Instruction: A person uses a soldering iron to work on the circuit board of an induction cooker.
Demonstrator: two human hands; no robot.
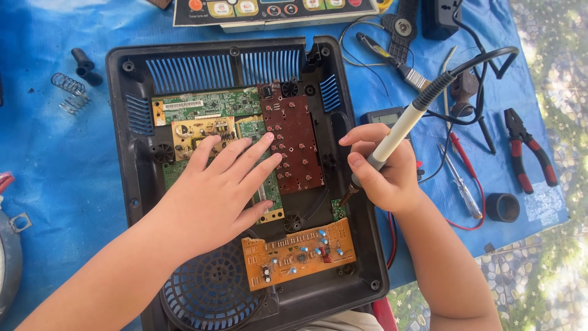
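An open black plastic appliance casing (122, 122) lies on a blue tarp, holding several circuit boards. My left hand (214, 190) rests flat, fingers spread, on the green board (211, 104) and a yellow board (196, 130). A reddish-brown board (294, 147) lies just right of my fingertips. My right hand (383, 168) grips a soldering iron (401, 125) like a pen, its tip pointing down at a small green board (338, 209) near the casing's right wall. An orange board (300, 251) with blue parts sits below, beside a round fan grille (211, 291).
On the tarp (55, 165) to the right lie red-handled pliers (527, 150), a screwdriver (459, 178), a black ring (502, 207), a small meter (383, 116) and wires. A metal spring (68, 92) and black caps (84, 66) lie at the left. A control panel (269, 11) sits at the top.
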